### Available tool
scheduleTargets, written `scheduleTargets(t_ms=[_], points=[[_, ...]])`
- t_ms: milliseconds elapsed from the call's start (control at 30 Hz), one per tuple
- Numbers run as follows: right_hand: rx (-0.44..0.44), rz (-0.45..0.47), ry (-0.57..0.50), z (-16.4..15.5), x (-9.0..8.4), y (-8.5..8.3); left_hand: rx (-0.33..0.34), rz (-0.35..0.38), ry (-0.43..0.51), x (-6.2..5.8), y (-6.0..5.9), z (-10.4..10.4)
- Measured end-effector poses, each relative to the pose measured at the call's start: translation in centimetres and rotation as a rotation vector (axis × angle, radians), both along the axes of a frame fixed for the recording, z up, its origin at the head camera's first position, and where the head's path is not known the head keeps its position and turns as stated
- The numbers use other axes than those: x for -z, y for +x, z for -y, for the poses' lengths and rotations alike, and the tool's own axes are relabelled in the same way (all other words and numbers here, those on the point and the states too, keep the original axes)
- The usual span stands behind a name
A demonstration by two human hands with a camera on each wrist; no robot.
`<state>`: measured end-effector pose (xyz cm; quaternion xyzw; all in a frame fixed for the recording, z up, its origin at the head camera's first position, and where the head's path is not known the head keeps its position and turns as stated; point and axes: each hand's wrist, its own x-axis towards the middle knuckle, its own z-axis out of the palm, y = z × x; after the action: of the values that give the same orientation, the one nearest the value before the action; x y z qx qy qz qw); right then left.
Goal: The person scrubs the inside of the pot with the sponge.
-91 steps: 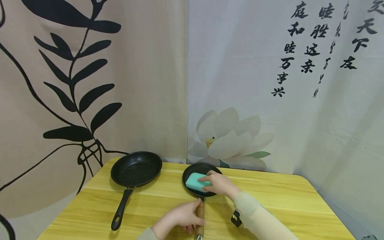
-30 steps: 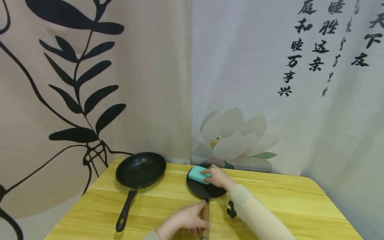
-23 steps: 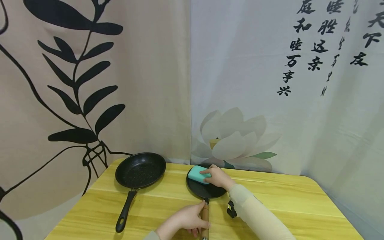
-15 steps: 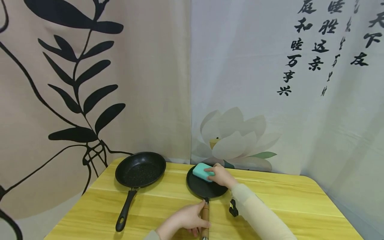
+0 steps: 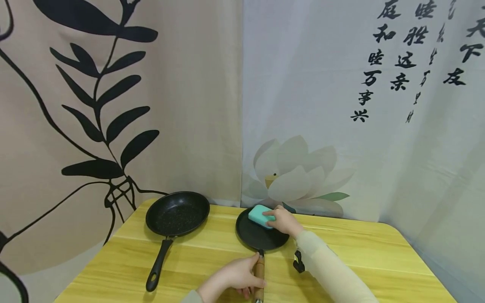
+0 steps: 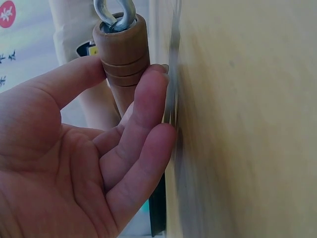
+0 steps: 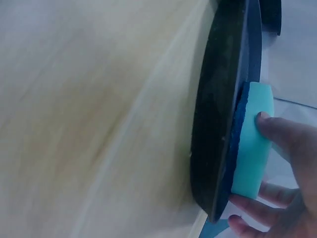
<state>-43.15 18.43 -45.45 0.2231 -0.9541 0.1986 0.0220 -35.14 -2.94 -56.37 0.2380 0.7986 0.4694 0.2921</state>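
Well to the left of the small frying pan (image 5: pixel 255 240), a larger frying pan (image 5: pixel 178 214) is lying on the wood-grain surface (image 5: pixel 367 252), its black handle (image 5: pixel 159 265) angling toward the near left; neither hand is touching it. In front of the small frying pan, the left hand (image 5: pixel 238 272) is holding its wooden handle (image 5: pixel 259 269), probably so that the pan cannot slide or turn, with the thumb on one side and partly curled fingers on the other. Toward the small frying pan's far side, a teal sponge (image 5: pixel 258 216) is sitting with its dark blue scouring layer (image 7: pixel 238 129) facing the pan, apparently to put the rough side to use. Back upward, the right hand (image 5: pixel 285 221) is gripping the sponge's right end between thumb and fingers, spread only sponge-wide, its sleeve (image 5: pixel 333 269) slanting in from the near right.
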Motion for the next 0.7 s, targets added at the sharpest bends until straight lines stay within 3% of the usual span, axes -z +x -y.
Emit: scheduleTargets(t_ms=[100, 233, 333, 500, 600, 700], points=[[0.019, 0.006, 0.004, -0.3, -0.1, 0.0, 0.013, 0.005, 0.001, 0.3, -0.3, 0.0], [0.045, 0.019, 0.020, -0.6, -0.1, 0.0, 0.008, 0.004, 0.010, -0.8, 0.4, 0.1], [0.055, 0.015, 0.031, -0.9, -0.1, 0.0, -0.006, -0.026, -0.037, -3.6, 2.2, 0.0], [0.061, 0.007, 0.042, -1.3, 0.0, 0.1, -0.055, -0.084, -0.092, -9.7, 6.2, -0.4], [0.070, 0.002, 0.046, -1.5, 0.0, 0.3, -0.082, -0.091, -0.083, -11.2, 7.4, -0.5], [0.075, -0.011, 0.064, -1.7, -0.1, 0.4, -0.084, -0.099, -0.084, -11.3, 7.4, -0.5]])
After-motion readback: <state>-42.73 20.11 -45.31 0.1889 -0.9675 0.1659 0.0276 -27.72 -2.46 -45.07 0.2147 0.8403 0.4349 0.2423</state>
